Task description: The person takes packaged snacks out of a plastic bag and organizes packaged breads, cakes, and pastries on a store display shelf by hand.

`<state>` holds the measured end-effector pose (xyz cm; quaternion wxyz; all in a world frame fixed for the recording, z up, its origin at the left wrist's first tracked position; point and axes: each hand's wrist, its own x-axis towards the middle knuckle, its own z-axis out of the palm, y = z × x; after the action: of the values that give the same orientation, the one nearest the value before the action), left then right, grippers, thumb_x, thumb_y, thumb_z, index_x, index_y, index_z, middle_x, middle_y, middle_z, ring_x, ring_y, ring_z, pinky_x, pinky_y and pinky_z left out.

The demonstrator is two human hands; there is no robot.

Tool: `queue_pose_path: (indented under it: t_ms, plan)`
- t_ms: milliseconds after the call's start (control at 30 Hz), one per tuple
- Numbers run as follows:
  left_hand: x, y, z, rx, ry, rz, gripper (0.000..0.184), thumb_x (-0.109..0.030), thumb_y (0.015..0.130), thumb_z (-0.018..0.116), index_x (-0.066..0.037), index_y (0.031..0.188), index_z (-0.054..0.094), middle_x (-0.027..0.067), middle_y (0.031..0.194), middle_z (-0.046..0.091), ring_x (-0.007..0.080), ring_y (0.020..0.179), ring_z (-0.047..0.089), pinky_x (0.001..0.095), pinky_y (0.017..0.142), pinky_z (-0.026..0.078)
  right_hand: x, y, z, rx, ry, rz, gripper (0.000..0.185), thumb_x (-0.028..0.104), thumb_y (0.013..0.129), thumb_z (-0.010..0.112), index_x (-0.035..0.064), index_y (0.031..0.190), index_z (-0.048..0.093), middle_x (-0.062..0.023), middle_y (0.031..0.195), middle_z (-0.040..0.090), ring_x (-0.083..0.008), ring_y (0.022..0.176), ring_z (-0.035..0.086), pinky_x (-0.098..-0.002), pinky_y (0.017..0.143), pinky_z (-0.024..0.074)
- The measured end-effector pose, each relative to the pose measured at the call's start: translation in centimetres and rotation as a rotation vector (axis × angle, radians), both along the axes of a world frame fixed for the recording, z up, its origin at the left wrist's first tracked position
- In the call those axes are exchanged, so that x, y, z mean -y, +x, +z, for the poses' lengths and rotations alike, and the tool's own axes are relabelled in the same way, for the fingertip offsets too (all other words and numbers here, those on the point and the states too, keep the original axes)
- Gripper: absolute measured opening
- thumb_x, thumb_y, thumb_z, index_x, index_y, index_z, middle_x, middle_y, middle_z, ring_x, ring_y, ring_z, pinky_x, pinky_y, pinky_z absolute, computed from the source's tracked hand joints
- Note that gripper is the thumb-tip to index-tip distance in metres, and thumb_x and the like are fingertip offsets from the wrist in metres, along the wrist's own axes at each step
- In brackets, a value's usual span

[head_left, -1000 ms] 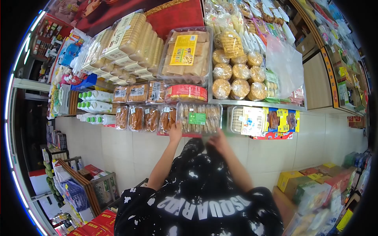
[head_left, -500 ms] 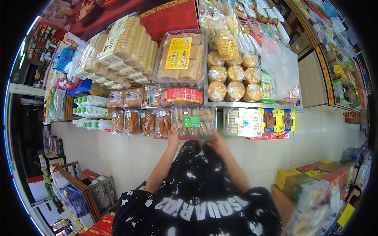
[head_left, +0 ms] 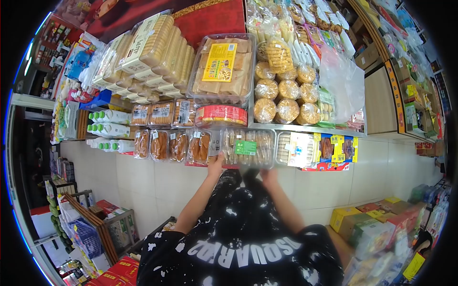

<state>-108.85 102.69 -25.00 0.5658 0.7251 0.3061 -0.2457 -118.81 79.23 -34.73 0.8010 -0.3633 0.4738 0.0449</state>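
A clear plastic box of pastries (head_left: 257, 138) with a green label lies in the front row of packs. My left hand (head_left: 215, 164) is at its lower left corner, fingers closed against the box's side. Just below its lower right corner is my right hand (head_left: 270, 177), smeared by motion, so its fingers cannot be made out. To the left of the box is a bag of brown pastries (head_left: 199, 145), with a strip of grey printed carton (head_left: 214, 139) showing between them. A clear pack of round biscuits (head_left: 283, 148) sits against its right side.
Behind the row stand a red round tin (head_left: 221, 116), a large plastic tub (head_left: 223, 66) and stacked biscuit boxes (head_left: 152, 52). Wrapped round cakes (head_left: 287, 110) fill a metal-edged tray on the right. Cartons (head_left: 372, 219) stand at the lower right, racks (head_left: 95, 224) at the lower left.
The pastry box has shifted right, up against the biscuit pack, uncovering a grey printed strip on its left. My left hand has moved right with it; my right hand has moved slightly right and down.
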Motion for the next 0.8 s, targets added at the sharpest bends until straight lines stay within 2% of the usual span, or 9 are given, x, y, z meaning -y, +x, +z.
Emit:
queue_pose_path:
  t_ms: [67,133,267,333,433,533,667,733,800]
  plan:
    - [0.2,-0.1,-0.7,0.013,-0.002,-0.061,0.076,-0.066,0.083,0.053,-0.006,0.130,0.052,0.0142,0.118,0.059,0.0251,0.099,0.058,0.0369,0.069,0.053,0.4,0.0,-0.4,0.075,-0.186,0.089,0.026,0.029,0.091,0.050,0.0078,0.104,0.055,-0.0084,0.086,0.061,-0.0210,0.071,0.059,-0.0342,0.056,0.0466]
    - [0.6,-0.3,-0.8,0.032,0.027,-0.038,0.074,-0.065,0.084,0.054,-0.007,0.131,0.052,0.0133,0.116,0.061,0.0233,0.096,0.059,0.0345,0.065,0.052,0.9,0.9,1.2,-0.149,0.086,-0.149,0.025,0.029,0.092,0.049,0.0080,0.105,0.054,-0.0077,0.086,0.061,-0.0197,0.069,0.059,-0.0341,0.055,0.0461]
    - [0.2,-0.3,-2.1,0.016,-0.012,0.010,0.073,-0.065,0.084,0.054,-0.008,0.130,0.053,0.0132,0.118,0.059,0.0240,0.101,0.058,0.0366,0.070,0.052,1.4,0.8,1.7,-0.126,0.051,-0.127,0.028,0.031,0.092,0.050,0.0086,0.108,0.053,-0.0073,0.087,0.061,-0.0185,0.070,0.059,-0.0332,0.055,0.0456]
    - [0.5,-0.2,-0.5,-0.011,-0.053,0.016,0.075,-0.064,0.085,0.053,-0.009,0.136,0.046,0.0140,0.129,0.052,0.0261,0.113,0.052,0.0443,0.081,0.050,1.1,1.5,4.6,-0.154,-0.026,-0.126,0.029,0.030,0.093,0.050,0.0092,0.113,0.051,-0.0068,0.089,0.061,-0.0183,0.071,0.059,-0.0331,0.056,0.0463]
    - [1.3,-0.6,-0.4,-0.020,-0.186,0.103,0.076,-0.062,0.087,0.051,-0.011,0.142,0.035,0.0139,0.141,0.040,0.0293,0.123,0.043,0.0541,0.090,0.044,1.3,1.5,3.8,-0.169,0.007,-0.133,0.030,0.028,0.094,0.050,0.0100,0.119,0.047,-0.0061,0.090,0.060,-0.0185,0.072,0.059,-0.0335,0.057,0.0469]
    - [0.8,-0.6,-2.0,-0.046,-0.255,0.109,0.076,-0.061,0.089,0.049,-0.013,0.144,0.029,0.0125,0.145,0.034,0.0317,0.127,0.039,0.0587,0.091,0.041,1.5,1.6,3.9,-0.171,0.008,-0.092,0.030,0.024,0.095,0.049,0.0094,0.121,0.046,-0.0065,0.091,0.058,-0.0196,0.073,0.059,-0.0347,0.060,0.0498]
    - [0.3,-0.5,-3.2,-0.039,-0.282,0.104,0.073,-0.061,0.090,0.047,-0.013,0.142,0.033,0.0125,0.141,0.039,0.0325,0.124,0.042,0.0572,0.092,0.041,1.5,1.3,3.9,-0.192,0.038,-0.133,0.030,0.021,0.095,0.049,0.0081,0.121,0.045,-0.0078,0.091,0.057,-0.0215,0.076,0.061,-0.0374,0.063,0.0525]
    - [0.0,-0.2,-3.4,-0.121,-0.397,0.117,0.073,-0.057,0.091,0.049,-0.013,0.145,0.027,0.0111,0.143,0.038,0.0321,0.129,0.039,0.0499,0.093,0.046,1.8,0.9,3.7,-0.147,0.055,-0.138,0.028,0.020,0.095,0.048,0.0067,0.120,0.045,-0.0085,0.092,0.055,-0.0234,0.081,0.062,-0.0381,0.064,0.0544]
    - [0.0,-0.1,-3.2,-0.117,-0.376,0.122,0.073,-0.057,0.091,0.048,-0.012,0.145,0.027,0.0110,0.142,0.039,0.0321,0.129,0.039,0.0514,0.096,0.043,2.0,0.8,3.1,-0.139,0.071,-0.113,0.028,0.020,0.095,0.049,0.0059,0.119,0.045,-0.0089,0.092,0.056,-0.0236,0.081,0.063,-0.0368,0.063,0.0544]
